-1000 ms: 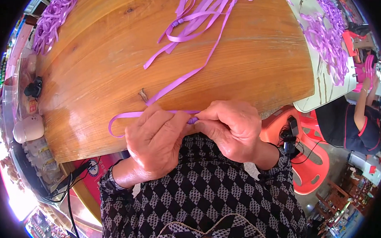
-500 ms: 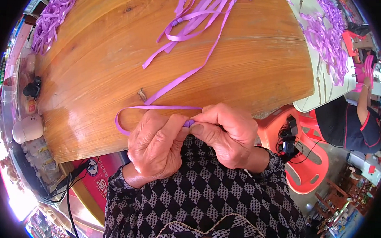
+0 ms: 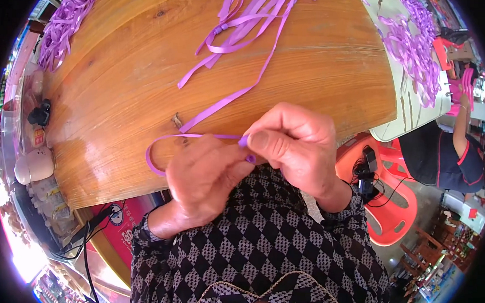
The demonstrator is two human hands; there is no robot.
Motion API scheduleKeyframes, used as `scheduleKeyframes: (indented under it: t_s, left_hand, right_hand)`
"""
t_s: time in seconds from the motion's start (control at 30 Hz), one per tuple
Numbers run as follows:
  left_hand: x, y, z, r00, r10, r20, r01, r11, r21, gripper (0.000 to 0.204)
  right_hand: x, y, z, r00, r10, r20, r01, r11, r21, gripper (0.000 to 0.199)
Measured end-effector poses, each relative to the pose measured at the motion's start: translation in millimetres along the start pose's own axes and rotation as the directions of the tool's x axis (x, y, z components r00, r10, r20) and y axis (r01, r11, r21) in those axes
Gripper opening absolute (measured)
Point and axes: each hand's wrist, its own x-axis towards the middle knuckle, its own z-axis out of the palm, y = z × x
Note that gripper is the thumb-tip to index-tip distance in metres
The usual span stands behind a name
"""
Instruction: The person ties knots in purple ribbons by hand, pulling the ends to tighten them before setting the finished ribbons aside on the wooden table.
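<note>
Black-and-white diamond-check sleeves (image 3: pixel 260 248)

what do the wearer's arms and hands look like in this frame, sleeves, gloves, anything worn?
Both hands are bare: no gloves, no visible rings or watch on the left hand or right hand. Long sleeves reach both wrists, in black fabric with a repeating grey-white diamond check. Cuffs sit snug at the wrists.

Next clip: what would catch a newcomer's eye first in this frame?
Two bare hands meet at the near edge of a round wooden table: the left hand and right hand pinch a purple ribbon between them, which curls into a loop at the left. More loose purple ribbons lie at the table's far side, and an orange plastic chair stands at the right.
</note>
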Motion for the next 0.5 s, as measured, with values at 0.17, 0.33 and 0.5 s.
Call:
scheduleKeyframes:
  t_s: [0.17,0.33,0.5]
  left_hand:
    - [0.7,-10.5,-6.8,0.966,-0.25,0.06,0.253,0.874,-0.415,0.012]
    - [-1.4,-6.4,-7.1,0.946,-0.322,0.028,0.301,0.847,-0.437,0.012]
    - [1.9,-5.8,-14.0,0.995,-0.098,-0.005,0.097,0.989,-0.11,0.015]
  right_hand:
    - [-3.8,7.3,0.2,0.994,-0.039,-0.105,0.06,0.978,0.2,0.01]
    - [-8.2,10.3,4.9,0.994,-0.057,-0.09,0.071,0.985,0.155,0.012]
    - [-8.4,17.4,6.0,0.985,-0.146,-0.09,0.152,0.986,0.062,0.011]
